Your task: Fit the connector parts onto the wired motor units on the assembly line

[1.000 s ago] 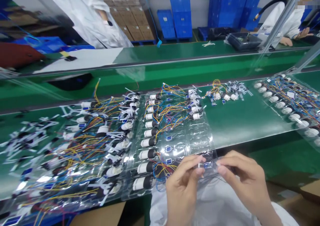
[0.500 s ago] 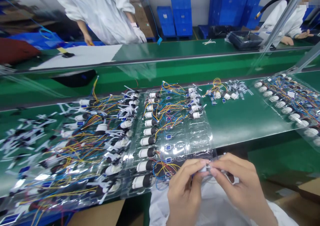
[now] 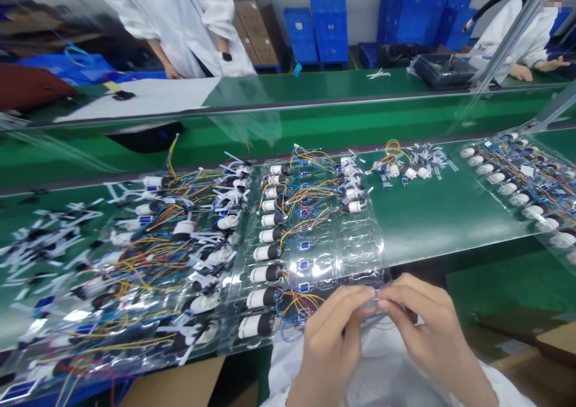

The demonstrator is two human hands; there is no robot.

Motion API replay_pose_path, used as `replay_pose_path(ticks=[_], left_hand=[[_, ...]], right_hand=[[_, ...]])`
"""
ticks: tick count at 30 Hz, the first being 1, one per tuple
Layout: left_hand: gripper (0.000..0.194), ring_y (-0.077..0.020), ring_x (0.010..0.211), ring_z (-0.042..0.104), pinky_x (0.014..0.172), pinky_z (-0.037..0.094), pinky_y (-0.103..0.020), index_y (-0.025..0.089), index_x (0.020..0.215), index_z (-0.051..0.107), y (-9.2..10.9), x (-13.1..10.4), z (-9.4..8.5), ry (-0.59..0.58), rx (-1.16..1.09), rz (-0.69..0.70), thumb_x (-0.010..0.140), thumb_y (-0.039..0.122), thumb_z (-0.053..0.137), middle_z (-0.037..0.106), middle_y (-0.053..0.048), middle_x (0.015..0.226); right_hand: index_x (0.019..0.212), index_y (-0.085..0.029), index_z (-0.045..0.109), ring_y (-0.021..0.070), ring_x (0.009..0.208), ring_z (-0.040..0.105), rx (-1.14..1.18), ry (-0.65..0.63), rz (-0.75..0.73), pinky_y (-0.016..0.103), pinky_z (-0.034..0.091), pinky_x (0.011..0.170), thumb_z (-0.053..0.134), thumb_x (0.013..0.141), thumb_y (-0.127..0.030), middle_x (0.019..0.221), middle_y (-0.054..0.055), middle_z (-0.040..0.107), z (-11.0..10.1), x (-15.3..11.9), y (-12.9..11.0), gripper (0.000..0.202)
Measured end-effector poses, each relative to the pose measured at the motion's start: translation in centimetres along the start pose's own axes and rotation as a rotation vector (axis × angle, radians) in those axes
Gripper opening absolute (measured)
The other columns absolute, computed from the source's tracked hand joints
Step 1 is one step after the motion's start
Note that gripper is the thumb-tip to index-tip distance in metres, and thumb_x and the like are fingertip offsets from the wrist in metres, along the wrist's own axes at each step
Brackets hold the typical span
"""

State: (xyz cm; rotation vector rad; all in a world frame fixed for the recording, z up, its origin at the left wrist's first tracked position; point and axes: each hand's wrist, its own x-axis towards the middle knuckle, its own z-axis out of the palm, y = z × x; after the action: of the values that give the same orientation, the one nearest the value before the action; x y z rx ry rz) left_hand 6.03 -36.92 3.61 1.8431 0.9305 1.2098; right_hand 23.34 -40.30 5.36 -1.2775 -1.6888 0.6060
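Note:
My left hand [image 3: 330, 329] and my right hand [image 3: 425, 317] meet in front of my body, just past the table's near edge. Both are closed, thumb against fingers, around one small pale part [image 3: 371, 304]. The fingertips hide most of it, so its kind does not show. To the left lies a clear plastic blister tray [image 3: 355, 242]. White and black cylindrical motors [image 3: 261, 298] fill its left column, with yellow, blue and red wires [image 3: 299, 302] and small blue-and-white pieces [image 3: 305, 245] in the middle.
Further left, another tray of wired parts [image 3: 148, 263] and loose white strips [image 3: 45, 239] cover the green table [image 3: 418, 215]. A small pile of wired parts [image 3: 407, 171] lies at the back; a filled tray [image 3: 517, 185] is at right. Across the divider, two people in white coats [image 3: 180, 23] stand or sit.
My fingers have closed further over the small part, so less of it shows. Across the bench, the left person's gloved hand has dropped out of sight and the sleeve has shifted.

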Motion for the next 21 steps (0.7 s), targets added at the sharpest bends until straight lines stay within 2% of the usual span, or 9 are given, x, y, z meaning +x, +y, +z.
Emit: replay_pose_path(ticks=[4,7,12,21], left_hand=[[0.02,-0.0139,0.081,0.072,0.07,0.057,-0.02,0.027,0.106,0.075,0.3,-0.3,-0.2,-0.006,-0.193,-0.279,0.096,0.011,0.067,0.074,0.0,0.094],[0.011,-0.0145,0.08,0.07,0.068,0.056,-0.02,0.026,0.102,0.073,0.3,-0.7,0.1,0.02,-0.274,-0.398,0.099,0.018,0.066,0.071,0.0,0.092],[0.014,-0.0149,0.078,0.064,0.068,0.051,-0.023,0.025,0.097,0.071,0.2,-1.0,0.5,0.036,-0.203,-0.321,0.101,0.017,0.061,0.067,0.001,0.087],[0.015,-0.0143,0.079,0.065,0.068,0.05,-0.023,0.027,0.1,0.07,0.2,-0.9,0.5,0.059,-0.175,-0.267,0.1,0.015,0.062,0.067,0.002,0.087]], right_hand=[[0.102,-0.02,0.07,0.0157,0.081,0.068,-0.016,0.017,-0.051,0.028,0.053,0.069,0.058,0.101,-0.005,0.091,0.004,0.071,0.2,0.1,0.2,0.019],[0.1,-0.019,0.069,0.0159,0.081,0.068,-0.067,0.062,-0.084,0.028,0.054,0.071,0.059,0.099,-0.002,0.092,0.004,0.073,1.0,-0.1,0.3,0.02],[0.096,-0.018,0.07,0.0152,0.077,0.067,-0.094,0.142,-0.126,0.027,0.053,0.069,0.057,0.098,0.002,0.088,0.004,0.074,1.8,-0.3,0.3,0.024],[0.101,-0.02,0.072,0.0132,0.074,0.066,-0.031,0.176,-0.067,0.025,0.052,0.066,0.062,0.096,0.0,0.086,0.002,0.071,1.3,-0.2,-0.1,0.023]])
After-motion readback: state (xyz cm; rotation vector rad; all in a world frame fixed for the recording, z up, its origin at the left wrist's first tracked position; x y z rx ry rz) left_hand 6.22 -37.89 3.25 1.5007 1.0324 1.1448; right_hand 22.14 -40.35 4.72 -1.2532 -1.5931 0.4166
